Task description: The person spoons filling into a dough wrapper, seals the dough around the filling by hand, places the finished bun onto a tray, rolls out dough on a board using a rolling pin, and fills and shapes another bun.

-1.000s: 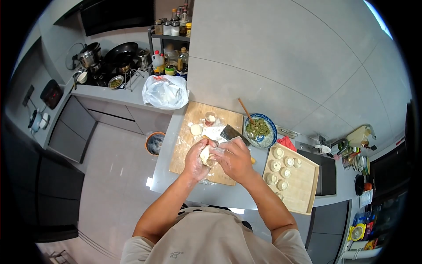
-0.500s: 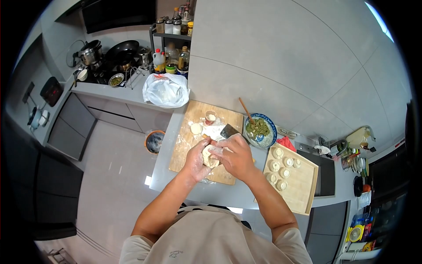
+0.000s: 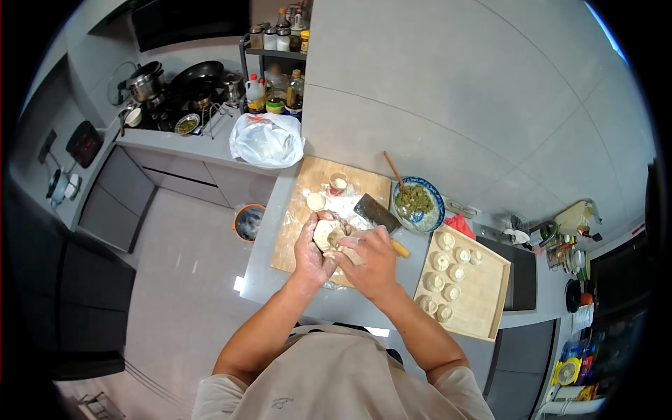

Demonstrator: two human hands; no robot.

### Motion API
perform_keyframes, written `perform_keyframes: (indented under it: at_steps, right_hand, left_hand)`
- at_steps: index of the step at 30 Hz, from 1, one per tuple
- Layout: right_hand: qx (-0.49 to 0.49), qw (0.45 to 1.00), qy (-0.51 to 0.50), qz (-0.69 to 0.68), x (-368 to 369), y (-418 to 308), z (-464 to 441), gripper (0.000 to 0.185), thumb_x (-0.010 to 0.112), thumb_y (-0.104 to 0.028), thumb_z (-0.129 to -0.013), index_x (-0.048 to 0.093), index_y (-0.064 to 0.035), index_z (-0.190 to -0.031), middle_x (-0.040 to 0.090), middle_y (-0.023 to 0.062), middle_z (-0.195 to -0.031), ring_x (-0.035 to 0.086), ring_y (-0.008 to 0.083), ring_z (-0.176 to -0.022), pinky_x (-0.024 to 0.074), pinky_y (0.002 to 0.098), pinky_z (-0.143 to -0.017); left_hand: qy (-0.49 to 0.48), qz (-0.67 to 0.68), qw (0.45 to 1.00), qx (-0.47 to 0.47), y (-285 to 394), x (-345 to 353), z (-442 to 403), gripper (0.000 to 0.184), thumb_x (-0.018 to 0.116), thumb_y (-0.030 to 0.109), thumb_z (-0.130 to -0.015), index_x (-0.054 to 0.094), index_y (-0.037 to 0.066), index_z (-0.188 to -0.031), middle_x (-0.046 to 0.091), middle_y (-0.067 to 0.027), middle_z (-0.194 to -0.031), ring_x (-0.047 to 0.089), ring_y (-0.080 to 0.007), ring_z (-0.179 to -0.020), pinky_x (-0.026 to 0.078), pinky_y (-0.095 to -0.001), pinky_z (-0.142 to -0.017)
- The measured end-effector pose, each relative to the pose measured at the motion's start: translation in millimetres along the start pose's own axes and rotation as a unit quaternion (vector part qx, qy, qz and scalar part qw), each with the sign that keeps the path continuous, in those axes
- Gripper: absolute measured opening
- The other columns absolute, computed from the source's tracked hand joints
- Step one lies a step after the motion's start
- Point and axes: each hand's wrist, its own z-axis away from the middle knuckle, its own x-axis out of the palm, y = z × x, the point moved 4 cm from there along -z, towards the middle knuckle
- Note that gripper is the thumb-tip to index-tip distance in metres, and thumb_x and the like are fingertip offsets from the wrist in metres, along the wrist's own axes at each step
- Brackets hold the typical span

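A pale dough bun [image 3: 324, 236] rests in my cupped left hand [image 3: 308, 257], whose fingers curl round its far side. A darker, greenish patch shows at its open right side, facing my other hand. My right hand [image 3: 372, 260] has its thumb and fingers closed on the bun's edge there. Both hands are dusted with flour, above a floury wooden board [image 3: 285, 246]. Just beyond them lie a flat round of dough [image 3: 316, 201], a small cup [image 3: 339, 182] and a dark cleaver blade [image 3: 376, 213]. A rolling pin [image 3: 400, 248] sticks out beyond my right hand.
A blue-patterned bowl [image 3: 439, 204] of green filling [image 3: 414, 199] with a wooden utensil [image 3: 392, 168] stands right of the board. Several shaped buns [image 3: 440, 261] sit in a wooden tray [image 3: 484, 288] at right. A white plastic bag [image 3: 266, 141] lies at the back left.
My right hand has shifted slightly down, uncovering more of the cleaver blade and the rolling pin's end. The bun has turned in my left hand, and its open side now shows.
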Motion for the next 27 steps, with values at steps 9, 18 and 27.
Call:
perform_keyframes:
  at_steps: [9,18,27]
  right_hand:
    - [-0.018,0.998,0.046,0.026,7.4,-1.1,4.4,0.023,0.082,-0.004,-0.075,0.077,-0.0088,-0.096,0.068,0.0078,-0.093,0.06,0.0293,-0.08,0.0474,0.0397,-0.069]
    - [-0.076,0.993,0.072,0.045,7.3,-11.1,5.9,0.028,0.082,-0.003,-0.073,0.078,-0.0096,-0.1,0.065,0.0081,-0.092,0.059,0.0293,-0.078,0.0474,0.0383,-0.065]
    - [-0.105,0.985,0.057,0.127,11.8,-7.6,8.4,0.021,0.082,-0.01,-0.076,0.075,-0.0074,-0.096,0.066,0.0072,-0.092,0.06,0.0286,-0.083,0.0512,0.0408,-0.07]
  left_hand:
    - [-0.015,0.013,0.999,0.036,-4.3,2.0,-1.8,0.032,0.04,0.033,-0.113,0.057,0.007,-0.103,0.061,-0.0103,-0.106,0.062,-0.0279,-0.102,0.052,-0.0438,-0.096]
    - [-0.019,-0.014,0.998,0.063,-3.5,3.6,-1.6,0.031,0.038,0.03,-0.113,0.056,0.007,-0.106,0.061,-0.0121,-0.11,0.062,-0.0283,-0.104,0.051,-0.044,-0.098]
    - [-0.026,-0.017,0.998,0.054,-6.0,3.0,-3.2,0.031,0.036,0.031,-0.114,0.056,0.007,-0.109,0.062,-0.0126,-0.11,0.063,-0.0272,-0.105,0.051,-0.0429,-0.098]
